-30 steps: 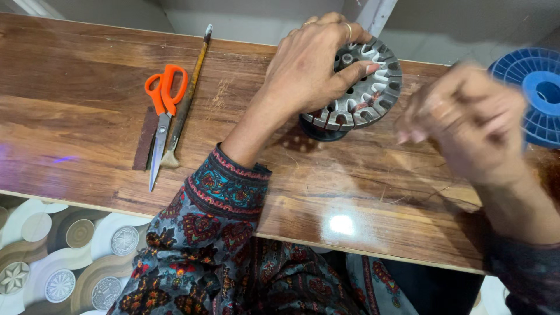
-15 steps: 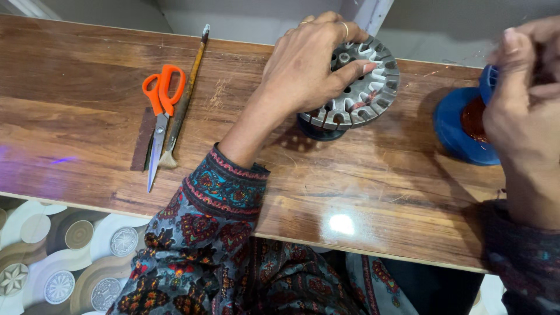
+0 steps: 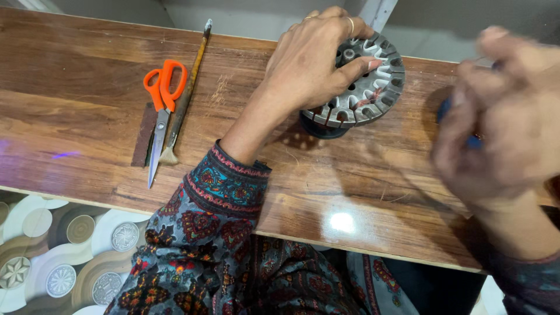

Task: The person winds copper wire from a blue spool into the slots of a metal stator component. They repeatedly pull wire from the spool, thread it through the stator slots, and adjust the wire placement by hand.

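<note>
Grey slotted metal core (image 3: pixel 364 87) under the left hand (image 3: pixel 312 61), near the tabletop's (image 3: pixel 87 105) far edge.
Left hand clasps it; the right hand (image 3: pixel 501 116), blurred, hovers rightward near something blue (image 3: pixel 466 140), grip unclear.

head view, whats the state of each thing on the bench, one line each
round grey slotted metal core: propped tilted on the wooden bench, gripped from above
left hand: fingers clamped over the core
right hand: motion-blurred, something blue partly hidden behind it
orange-handled scissors: shut, lying flat
thin wooden-handled brush: lying flat beside the scissors
</note>
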The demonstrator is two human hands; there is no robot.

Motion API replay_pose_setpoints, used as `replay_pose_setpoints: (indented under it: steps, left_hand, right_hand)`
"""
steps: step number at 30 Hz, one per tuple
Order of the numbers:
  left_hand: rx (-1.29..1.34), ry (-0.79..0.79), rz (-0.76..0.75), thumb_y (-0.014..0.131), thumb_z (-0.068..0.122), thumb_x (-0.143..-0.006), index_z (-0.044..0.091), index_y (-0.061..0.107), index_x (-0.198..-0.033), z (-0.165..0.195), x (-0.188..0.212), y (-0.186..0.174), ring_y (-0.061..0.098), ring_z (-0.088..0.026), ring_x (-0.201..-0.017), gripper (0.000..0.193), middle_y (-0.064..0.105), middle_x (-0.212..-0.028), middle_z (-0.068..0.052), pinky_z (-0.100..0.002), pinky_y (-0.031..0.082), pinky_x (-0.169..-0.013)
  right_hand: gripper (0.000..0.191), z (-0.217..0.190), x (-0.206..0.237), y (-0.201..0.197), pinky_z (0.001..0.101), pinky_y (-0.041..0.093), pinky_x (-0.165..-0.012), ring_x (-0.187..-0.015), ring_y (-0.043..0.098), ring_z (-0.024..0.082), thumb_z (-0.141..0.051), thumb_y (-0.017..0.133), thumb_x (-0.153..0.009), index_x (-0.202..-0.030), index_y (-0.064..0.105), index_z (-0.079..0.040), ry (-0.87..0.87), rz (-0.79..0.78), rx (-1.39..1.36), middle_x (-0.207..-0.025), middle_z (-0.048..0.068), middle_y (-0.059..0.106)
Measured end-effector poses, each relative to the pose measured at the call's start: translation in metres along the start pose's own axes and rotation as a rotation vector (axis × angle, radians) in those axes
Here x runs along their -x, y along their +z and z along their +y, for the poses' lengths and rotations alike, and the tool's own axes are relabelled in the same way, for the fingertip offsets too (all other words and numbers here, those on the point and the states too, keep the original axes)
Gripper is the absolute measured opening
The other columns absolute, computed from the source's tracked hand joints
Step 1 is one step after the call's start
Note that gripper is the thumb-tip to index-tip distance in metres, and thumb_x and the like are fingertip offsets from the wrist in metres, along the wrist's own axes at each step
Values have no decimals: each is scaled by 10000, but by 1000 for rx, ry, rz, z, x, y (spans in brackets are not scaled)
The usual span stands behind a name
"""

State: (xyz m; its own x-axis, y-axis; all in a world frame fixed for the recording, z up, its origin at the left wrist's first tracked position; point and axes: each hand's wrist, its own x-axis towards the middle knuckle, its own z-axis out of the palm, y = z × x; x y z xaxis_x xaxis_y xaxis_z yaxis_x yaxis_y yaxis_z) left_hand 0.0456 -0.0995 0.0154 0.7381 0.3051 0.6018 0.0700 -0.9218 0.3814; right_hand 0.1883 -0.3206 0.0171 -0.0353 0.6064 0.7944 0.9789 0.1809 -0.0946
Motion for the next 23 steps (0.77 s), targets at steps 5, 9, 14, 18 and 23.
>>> replay_pose_setpoints:
  steps: [5, 9, 14, 18, 23]
  left_hand:
    - [6, 37, 2, 805, 367, -884, 114, 761, -1129, -1, 0, -3, 664, -335, -1018, 355, 699, -1024, -98, -480, 518, -879]
    - [16, -4, -8, 815, 420, -878, 116, 761, -1101, 0, 0, -3, 660, -338, -1001, 381, 692, -989, -101, -485, 513, -860]
    - [28, 10, 2, 820, 422, -865, 123, 768, -1092, 1, 0, -3, 662, -343, -988, 379, 697, -983, -106, -485, 519, -859]
    - [24, 20, 14, 823, 426, -868, 113, 762, -1094, 0, 0, -1, 666, -341, -992, 391, 700, -988, -107, -481, 523, -859]
    - [17, 20, -6, 824, 426, -873, 114, 760, -1106, -2, -1, -1, 665, -342, -999, 395, 702, -998, -111, -481, 522, -867]
  right_hand:
    - [313, -39, -16, 25, 498, 364, -1020, -1162, 622, 316, 50, 684, -869, -1174, 706, -22, -211, -169, 260, -1260, 150, 700]
    - [331, -35, -21, 28, 515, 339, -1077, -1082, 616, 257, 89, 660, -894, -1193, 723, -36, -84, -205, 120, -1155, 105, 688]
    - [161, -26, -14, 24, 481, 380, -839, -865, 536, 272, -21, 784, -925, -1080, 749, -1, -61, -131, 164, -898, 106, 618]
    - [70, -19, -6, 30, 347, 401, -659, -818, 508, 231, -5, 771, -929, -987, 733, -13, -83, -72, 14, -874, 105, 573]
    - [154, -24, 6, 34, 307, 390, -549, -775, 514, 192, -34, 744, -861, -1014, 765, -34, -143, -119, -100, -840, 63, 551]
